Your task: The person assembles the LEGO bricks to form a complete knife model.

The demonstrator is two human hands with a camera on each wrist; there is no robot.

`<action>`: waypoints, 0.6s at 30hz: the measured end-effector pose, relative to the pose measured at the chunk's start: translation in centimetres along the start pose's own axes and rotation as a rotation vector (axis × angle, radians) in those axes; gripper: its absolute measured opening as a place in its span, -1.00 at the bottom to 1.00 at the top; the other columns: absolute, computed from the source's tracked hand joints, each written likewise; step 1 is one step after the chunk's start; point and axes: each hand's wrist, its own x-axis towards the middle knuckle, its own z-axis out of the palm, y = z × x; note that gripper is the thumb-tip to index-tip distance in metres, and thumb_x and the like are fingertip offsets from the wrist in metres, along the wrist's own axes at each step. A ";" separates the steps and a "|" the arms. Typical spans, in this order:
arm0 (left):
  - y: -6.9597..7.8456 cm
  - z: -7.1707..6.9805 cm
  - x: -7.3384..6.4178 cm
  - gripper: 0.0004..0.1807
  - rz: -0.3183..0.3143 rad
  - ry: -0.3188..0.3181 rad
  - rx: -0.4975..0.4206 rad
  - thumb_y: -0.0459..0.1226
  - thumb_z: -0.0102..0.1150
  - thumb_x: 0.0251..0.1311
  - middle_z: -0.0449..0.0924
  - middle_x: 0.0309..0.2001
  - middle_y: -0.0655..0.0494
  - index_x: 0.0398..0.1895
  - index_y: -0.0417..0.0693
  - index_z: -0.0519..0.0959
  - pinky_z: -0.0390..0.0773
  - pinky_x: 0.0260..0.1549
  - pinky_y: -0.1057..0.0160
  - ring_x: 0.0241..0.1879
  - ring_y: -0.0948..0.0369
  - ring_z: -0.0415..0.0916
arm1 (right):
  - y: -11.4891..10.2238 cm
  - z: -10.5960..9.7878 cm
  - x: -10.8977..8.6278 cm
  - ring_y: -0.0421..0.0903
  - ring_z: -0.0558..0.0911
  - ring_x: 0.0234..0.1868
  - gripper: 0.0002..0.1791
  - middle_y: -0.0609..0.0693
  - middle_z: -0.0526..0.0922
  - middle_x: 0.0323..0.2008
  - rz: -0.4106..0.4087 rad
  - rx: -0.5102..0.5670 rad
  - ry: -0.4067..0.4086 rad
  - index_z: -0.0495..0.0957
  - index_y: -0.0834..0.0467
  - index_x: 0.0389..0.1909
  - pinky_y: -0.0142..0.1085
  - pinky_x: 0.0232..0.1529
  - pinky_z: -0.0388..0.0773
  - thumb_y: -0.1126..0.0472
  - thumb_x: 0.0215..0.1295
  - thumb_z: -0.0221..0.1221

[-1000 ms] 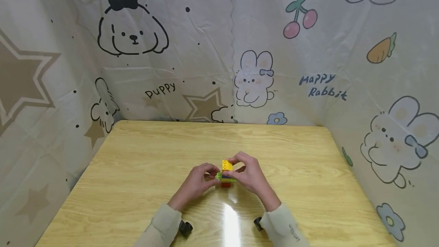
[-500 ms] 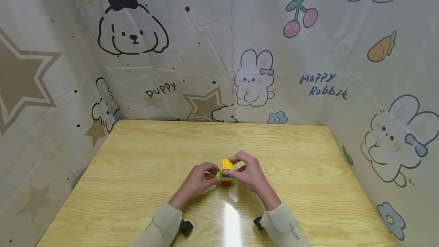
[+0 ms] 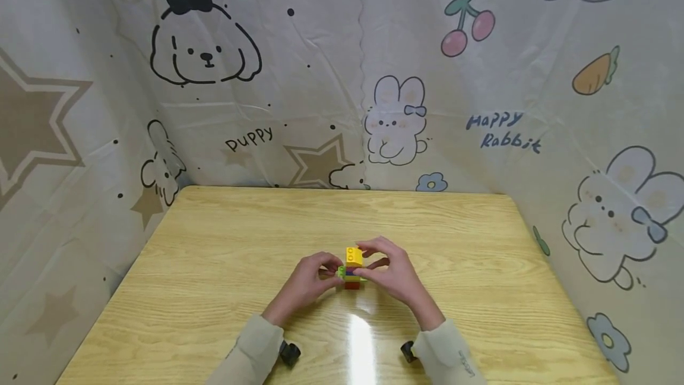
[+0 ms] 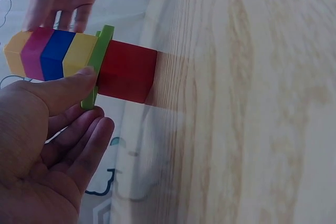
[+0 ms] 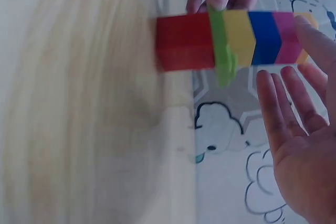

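A toy-brick tower stands upright on the table: red brick (image 4: pixel 128 72) at the bottom, then a wider green plate (image 5: pixel 223 51), yellow brick (image 4: pixel 79 53), blue brick (image 4: pixel 56 53), pink brick (image 4: pixel 35 53) and a studded yellow brick (image 3: pixel 354 256) on top. My left hand (image 3: pixel 307 281) pinches the green plate's left end between thumb and fingers. At the tower's upper right, my right hand (image 3: pixel 395 272) has loosened, fingers mostly straight. Its thumb (image 5: pixel 314 38) lies against or very close to the pink brick; contact of the index fingertip with the top brick is unclear.
The wooden table (image 3: pixel 240 218) spreads out around the tower. A printed cloth (image 3: pixel 320 46) hangs along its back and both sides. Black wrist cameras sit below both cuffs, the left camera (image 3: pixel 290 354) close to the table's near side.
My right hand has loosened and shifted slightly right, uncovering more of the tower's upper bricks. The left hand and the tower have stayed about where they were.
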 end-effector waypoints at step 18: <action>-0.2 0.2 0.1 -0.73 -0.005 0.002 0.008 -0.26 0.40 0.31 0.69 -0.04 0.08 0.03 -0.09 0.66 0.72 0.02 0.13 -0.03 0.14 0.65 | 2.8 0.0 -1.5 0.10 0.72 0.00 -0.58 0.14 0.67 0.00 0.078 -0.049 -0.091 0.65 0.23 0.13 -0.23 0.09 0.73 0.37 0.24 0.43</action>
